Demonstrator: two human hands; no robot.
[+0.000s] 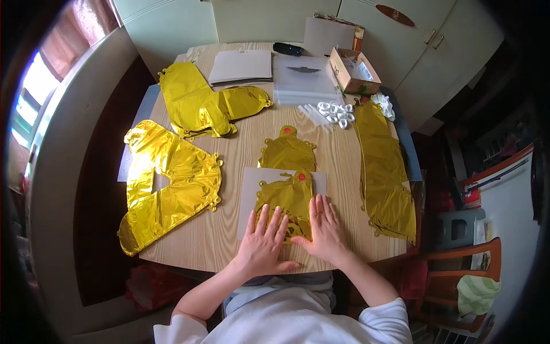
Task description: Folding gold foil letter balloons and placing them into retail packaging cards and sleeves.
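On table near edge: gold foil balloon pressed flat on white sheet by left hand & right hand, fingers spread open, prob. to smooth it.

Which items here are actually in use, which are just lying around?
In use:
- left hand and right hand, flat on the folded gold foil balloon
- white card beneath it

Lying about:
- large gold balloons
- cardboard box
- white rings
- clear bags
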